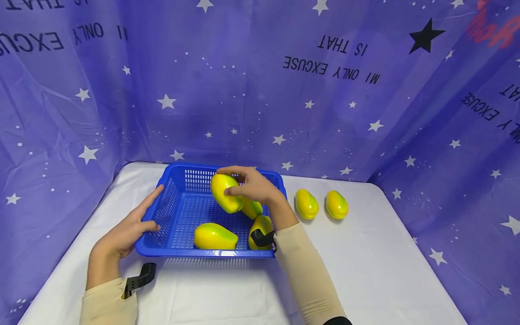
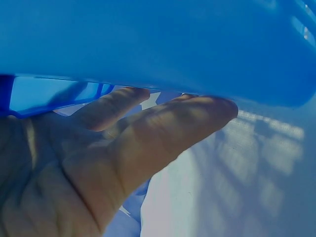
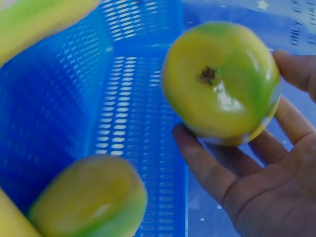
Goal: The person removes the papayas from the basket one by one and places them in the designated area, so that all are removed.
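Note:
In the head view my right hand (image 1: 253, 185) holds a yellow-green papaya (image 1: 225, 193) above the blue basket (image 1: 211, 253). The right wrist view shows this papaya (image 3: 222, 84) end-on, with a brown stem spot, between thumb and fingers. Inside the basket lie a papaya (image 1: 214, 236) near the front, another papaya (image 1: 263, 225) at the right, and one more papaya (image 1: 253, 209) partly hidden behind the held one. My left hand (image 1: 123, 230) touches the basket's left side, its thumb and index finger spread along the rim. In the left wrist view its fingers (image 2: 168, 128) look fairly straight against the blue plastic.
Two more papayas, a nearer-to-basket papaya (image 1: 306, 204) and a farther papaya (image 1: 336, 205), lie right of the basket on the white tablecloth (image 1: 365, 262). A purple star-patterned curtain (image 1: 252, 90) hangs behind and at both sides.

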Available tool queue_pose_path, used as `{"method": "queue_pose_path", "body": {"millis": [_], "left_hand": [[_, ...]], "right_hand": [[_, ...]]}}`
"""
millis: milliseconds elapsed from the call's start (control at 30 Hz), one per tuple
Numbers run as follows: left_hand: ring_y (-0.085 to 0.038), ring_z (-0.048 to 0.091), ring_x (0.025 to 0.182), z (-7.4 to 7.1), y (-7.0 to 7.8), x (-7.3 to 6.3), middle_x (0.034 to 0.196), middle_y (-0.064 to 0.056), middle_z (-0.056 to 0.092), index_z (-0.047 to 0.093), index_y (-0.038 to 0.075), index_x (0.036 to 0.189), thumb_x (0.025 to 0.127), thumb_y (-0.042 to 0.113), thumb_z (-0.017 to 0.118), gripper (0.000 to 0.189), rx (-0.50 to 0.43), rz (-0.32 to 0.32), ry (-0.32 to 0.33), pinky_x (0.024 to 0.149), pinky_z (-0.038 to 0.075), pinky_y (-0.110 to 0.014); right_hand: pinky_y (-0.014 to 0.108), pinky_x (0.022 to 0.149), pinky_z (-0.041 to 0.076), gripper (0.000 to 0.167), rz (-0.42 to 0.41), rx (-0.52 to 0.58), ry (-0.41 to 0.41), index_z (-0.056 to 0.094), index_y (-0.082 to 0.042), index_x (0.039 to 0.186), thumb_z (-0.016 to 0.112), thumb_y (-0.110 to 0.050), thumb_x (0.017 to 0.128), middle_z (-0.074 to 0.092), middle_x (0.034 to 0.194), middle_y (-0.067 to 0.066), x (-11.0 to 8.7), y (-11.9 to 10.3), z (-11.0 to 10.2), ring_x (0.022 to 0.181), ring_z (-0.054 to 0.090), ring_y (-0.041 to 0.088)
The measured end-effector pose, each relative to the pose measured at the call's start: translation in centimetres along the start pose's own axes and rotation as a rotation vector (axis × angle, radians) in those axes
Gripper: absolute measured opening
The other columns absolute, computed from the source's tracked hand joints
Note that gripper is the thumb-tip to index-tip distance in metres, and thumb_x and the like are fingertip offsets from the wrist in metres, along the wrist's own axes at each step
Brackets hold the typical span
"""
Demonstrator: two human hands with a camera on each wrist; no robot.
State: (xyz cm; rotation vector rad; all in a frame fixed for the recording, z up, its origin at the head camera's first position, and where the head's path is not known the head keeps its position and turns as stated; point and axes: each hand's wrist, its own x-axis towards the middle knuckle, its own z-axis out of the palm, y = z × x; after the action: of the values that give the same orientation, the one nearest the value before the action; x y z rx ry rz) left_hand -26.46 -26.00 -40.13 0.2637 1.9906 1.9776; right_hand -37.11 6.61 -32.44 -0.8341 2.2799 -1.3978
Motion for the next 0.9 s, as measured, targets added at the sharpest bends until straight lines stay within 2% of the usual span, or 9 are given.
{"method": "queue_pose_path", "body": {"millis": [133, 200, 433, 567, 900], "left_hand": [[-0.045, 0.05, 0.105, 0.0, 0.0, 0.0, 0.157, -0.019, -0.011, 0.004, 0.046, 0.154, 0.081, -0.01, 0.046, 0.101, -0.009, -0.004, -0.001, 0.073, 0.055, -0.055], [-0.046, 0.049, 0.105, 0.0, 0.1, 0.0, 0.156, -0.02, -0.009, 0.004, 0.046, 0.154, 0.081, -0.009, 0.046, 0.101, -0.01, -0.005, -0.001, 0.072, 0.055, -0.054], [-0.05, 0.023, 0.123, 0.0, 0.0, 0.2, 0.158, -0.015, -0.016, 0.003, 0.045, 0.155, 0.08, -0.011, 0.046, 0.103, 0.002, 0.016, -0.009, 0.078, 0.054, -0.047], [-0.052, 0.028, 0.12, -0.1, 0.1, 0.2, 0.157, -0.019, -0.014, 0.002, 0.046, 0.154, 0.081, -0.011, 0.045, 0.102, 0.008, 0.02, -0.013, 0.077, 0.055, -0.049], [-0.05, 0.032, 0.117, 0.1, 0.1, 0.2, 0.156, -0.021, -0.015, 0.001, 0.046, 0.154, 0.083, -0.011, 0.045, 0.101, 0.007, 0.023, -0.03, 0.076, 0.055, -0.05]], "right_hand": [[0.036, 0.08, 0.055, 0.055, -0.037, 0.074, 0.037, 0.058, -0.018, 0.136, 0.072, -0.013, 0.084, 0.057, 0.129, -0.001, -0.6, -0.2, -0.9, 0.1, 0.059, 0.025], [0.036, 0.083, 0.055, 0.055, -0.049, 0.085, 0.064, 0.058, -0.017, 0.137, 0.072, -0.012, 0.084, 0.056, 0.132, -0.002, -1.1, -0.2, -1.5, 0.103, 0.059, 0.025], [0.038, 0.088, 0.053, 0.052, -0.047, 0.065, 0.154, 0.058, -0.018, 0.137, 0.07, -0.01, 0.087, 0.056, 0.133, -0.001, -3.3, 0.6, -4.1, 0.111, 0.058, 0.023], [0.038, 0.088, 0.053, 0.054, -0.019, 0.061, 0.2, 0.055, -0.015, 0.139, 0.069, -0.01, 0.087, 0.056, 0.133, 0.003, -4.5, 1.1, -5.6, 0.111, 0.059, 0.025], [0.039, 0.089, 0.053, 0.054, -0.033, 0.059, 0.281, 0.055, -0.01, 0.139, 0.069, -0.012, 0.087, 0.055, 0.135, 0.003, -7.3, 1.8, -8.5, 0.111, 0.059, 0.026]]}}
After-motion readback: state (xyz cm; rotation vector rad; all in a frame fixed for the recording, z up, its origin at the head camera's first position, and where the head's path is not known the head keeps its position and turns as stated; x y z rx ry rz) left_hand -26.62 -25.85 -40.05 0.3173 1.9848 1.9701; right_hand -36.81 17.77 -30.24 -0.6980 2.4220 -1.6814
